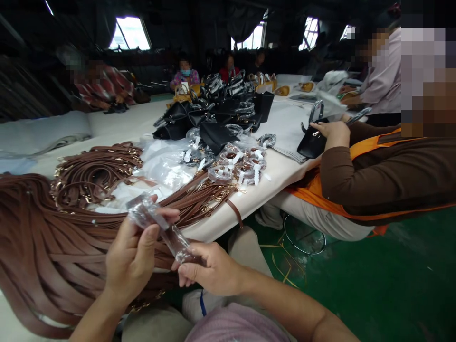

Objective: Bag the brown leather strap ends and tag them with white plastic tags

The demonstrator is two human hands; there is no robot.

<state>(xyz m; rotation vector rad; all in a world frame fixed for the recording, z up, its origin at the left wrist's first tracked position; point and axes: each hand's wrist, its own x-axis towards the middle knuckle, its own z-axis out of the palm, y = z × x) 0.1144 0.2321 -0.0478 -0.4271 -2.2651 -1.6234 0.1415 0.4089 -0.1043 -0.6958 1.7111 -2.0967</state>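
Brown straps [42, 247] lay in a broad heap over the left of the tabletop [281, 175], with a coiled bundle [96, 173] behind them, and in front the left hand [133, 256] gripped 1 end of a clear-wrapped brown strip [167, 232]. To its right, the right hand [213, 268] was closed on the strip's lower end, so 2 hands held it slantwise, while black bags [217, 111] were piled beyond, near plastic-wrapped rings [238, 164]. Farthest right, a person in brown sleeves [392, 175] and an orange apron held 1 black handbag [313, 140] at the tabletop's edge.
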